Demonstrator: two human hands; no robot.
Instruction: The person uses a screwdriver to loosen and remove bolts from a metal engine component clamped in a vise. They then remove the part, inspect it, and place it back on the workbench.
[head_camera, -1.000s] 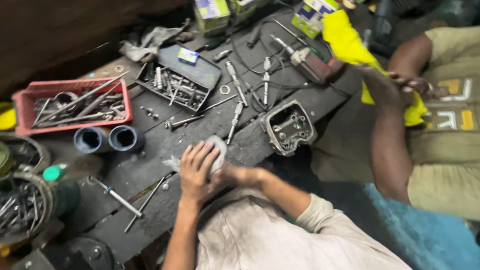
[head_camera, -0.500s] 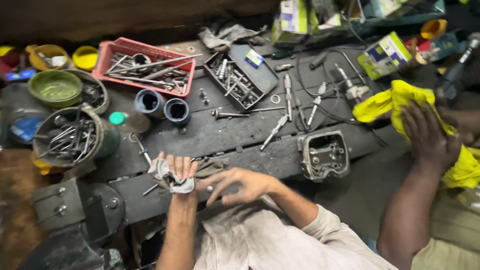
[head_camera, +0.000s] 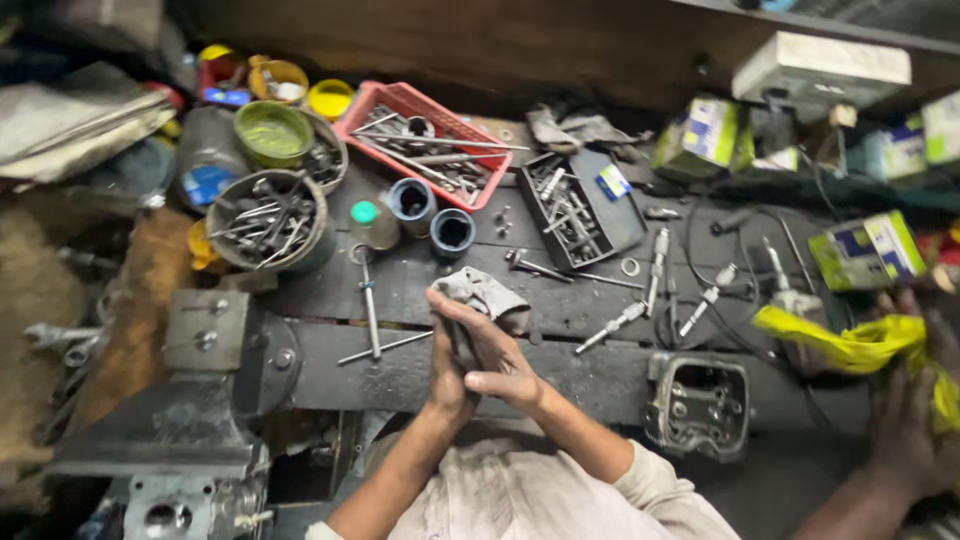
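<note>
Both my hands meet over the dark, greasy workbench. My left hand and my right hand are pressed together around a grey rag, which bunches out above my fingers. A thin dark part seems to sit between my palms, but it is mostly hidden. Two long metal rods lie on the bench just left of my hands.
A red tray of tools, a black tray of bits, two dark cylinders and bowls of bolts stand behind. A grey engine casting sits right; a bench vise left. Another person's hands hold a yellow cloth.
The view has swung left and down. My hands have drawn together and lifted the rag off the bench; earlier my left hand pressed it flat on the surface.
</note>
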